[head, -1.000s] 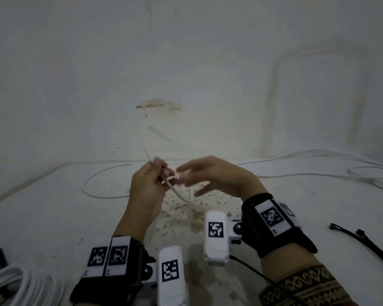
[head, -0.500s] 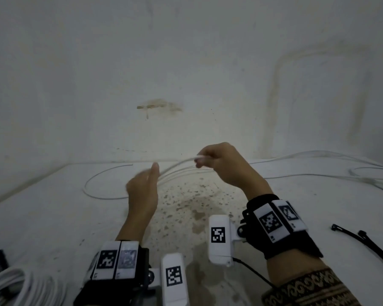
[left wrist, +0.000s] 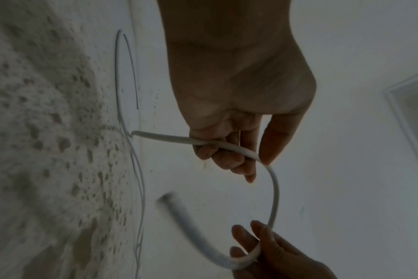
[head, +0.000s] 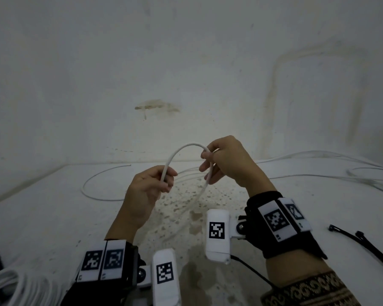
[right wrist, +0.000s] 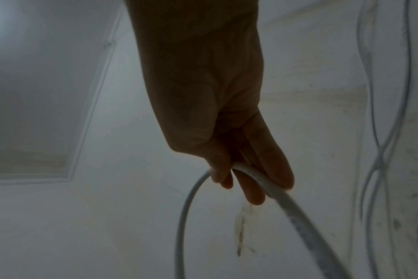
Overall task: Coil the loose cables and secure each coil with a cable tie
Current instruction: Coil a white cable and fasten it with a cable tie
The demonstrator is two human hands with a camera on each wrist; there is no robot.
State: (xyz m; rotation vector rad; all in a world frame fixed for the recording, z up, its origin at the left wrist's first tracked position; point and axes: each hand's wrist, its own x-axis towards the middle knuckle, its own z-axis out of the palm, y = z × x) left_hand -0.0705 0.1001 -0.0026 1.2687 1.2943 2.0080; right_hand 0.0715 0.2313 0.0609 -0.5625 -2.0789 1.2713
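A white cable (head: 181, 150) arches between my two hands above the stained floor. My left hand (head: 161, 180) grips one end of the arch, fingers and thumb curled round it (left wrist: 227, 147). On the other side my right hand (head: 210, 160) pinches the same cable (right wrist: 248, 173), which bends there and runs down toward the floor. In the left wrist view the cable (left wrist: 276, 192) curves from my left fingers to the right hand (left wrist: 258, 251). More loose white cable (head: 93, 191) loops on the floor at the left and trails off right (head: 318, 177). Two black cable ties (head: 363, 244) lie on the floor at the right.
A bundle of coiled white cable (head: 11, 288) lies at the lower left corner. A white wall (head: 186, 62) rises straight ahead, meeting the floor just behind my hands. The floor patch (head: 186, 206) under my hands is speckled and stained.
The right hand rose and drew the cable up from the left hand, turning a flat stretch into a raised arch. The left hand closed its fingers round the cable.
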